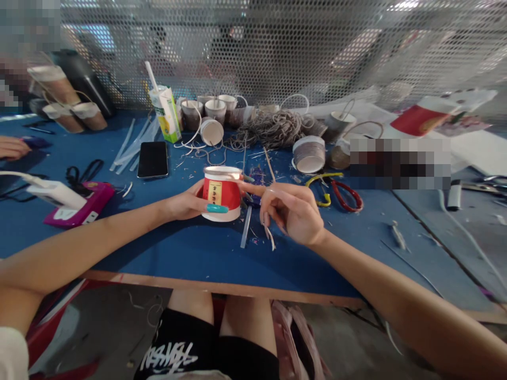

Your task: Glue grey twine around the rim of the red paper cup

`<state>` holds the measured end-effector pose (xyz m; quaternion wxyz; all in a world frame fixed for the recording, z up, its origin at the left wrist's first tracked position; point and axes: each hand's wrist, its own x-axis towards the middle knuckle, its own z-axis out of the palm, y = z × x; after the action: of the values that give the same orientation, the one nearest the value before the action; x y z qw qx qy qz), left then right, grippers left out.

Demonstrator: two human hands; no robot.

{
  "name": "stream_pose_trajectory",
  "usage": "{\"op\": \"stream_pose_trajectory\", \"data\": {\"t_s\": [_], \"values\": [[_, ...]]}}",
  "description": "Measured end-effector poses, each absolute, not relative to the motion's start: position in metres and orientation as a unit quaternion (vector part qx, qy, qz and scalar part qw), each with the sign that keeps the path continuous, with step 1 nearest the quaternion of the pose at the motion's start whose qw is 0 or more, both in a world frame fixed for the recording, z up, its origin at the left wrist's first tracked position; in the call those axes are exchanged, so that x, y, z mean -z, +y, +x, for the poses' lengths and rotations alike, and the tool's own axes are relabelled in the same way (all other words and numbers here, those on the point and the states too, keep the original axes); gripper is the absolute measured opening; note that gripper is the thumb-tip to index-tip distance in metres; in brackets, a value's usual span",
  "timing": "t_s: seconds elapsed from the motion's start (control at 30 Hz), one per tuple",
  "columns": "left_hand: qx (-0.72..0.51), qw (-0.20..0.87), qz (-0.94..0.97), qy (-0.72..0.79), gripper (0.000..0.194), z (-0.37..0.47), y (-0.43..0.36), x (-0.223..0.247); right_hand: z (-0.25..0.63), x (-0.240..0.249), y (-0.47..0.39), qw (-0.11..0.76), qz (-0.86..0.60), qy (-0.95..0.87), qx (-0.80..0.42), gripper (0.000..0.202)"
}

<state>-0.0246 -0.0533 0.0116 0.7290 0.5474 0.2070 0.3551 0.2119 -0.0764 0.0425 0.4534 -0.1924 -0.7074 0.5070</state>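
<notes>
My left hand [186,203] is wrapped round a small red and white paper cup [228,194] with a yellow label, its thumb across the front. The cup is held upright just above the blue table. On its right side, the outstretched index finger of my right hand [295,211] reaches the cup wall. The other fingers of that hand are curled round a thin pale cord [271,237], whose end hangs below them. A clear glue stick [246,228] lies on the table between the cup and my right hand.
A phone [152,159], a drink carton [167,113] and a purple power strip [81,206] are at left. Behind stand several cord-wrapped cups [216,112] and a heap of grey cord [273,129]. Red-and-yellow-handled scissors [345,195] lie right. Another person's hand [13,148] is far left.
</notes>
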Motion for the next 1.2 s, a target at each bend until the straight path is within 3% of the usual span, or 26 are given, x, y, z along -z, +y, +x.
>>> {"op": "stream_pose_trajectory", "data": {"t_s": [0.47,0.67,0.87,1.07,1.2], "values": [[-0.353,0.704,0.567,0.242,0.090,-0.027,-0.052,-0.006,0.211,-0.041,-0.075,0.494,-0.196,-0.678,-0.508,0.040],[-0.356,0.712,0.560,0.232,0.083,-0.028,-0.052,-0.006,0.211,-0.040,-0.076,0.507,-0.182,-0.672,-0.508,0.042],[-0.348,0.726,0.551,0.221,0.084,-0.027,-0.052,-0.006,0.212,-0.042,-0.078,0.465,-0.160,-0.700,-0.518,0.039],[-0.340,0.720,0.560,0.229,0.091,-0.031,-0.049,0.003,0.212,-0.042,-0.077,0.484,-0.202,-0.695,-0.492,0.043],[-0.343,0.735,0.550,0.200,0.081,-0.031,-0.049,0.001,0.213,-0.038,-0.076,0.491,-0.208,-0.705,-0.467,0.046]]}}
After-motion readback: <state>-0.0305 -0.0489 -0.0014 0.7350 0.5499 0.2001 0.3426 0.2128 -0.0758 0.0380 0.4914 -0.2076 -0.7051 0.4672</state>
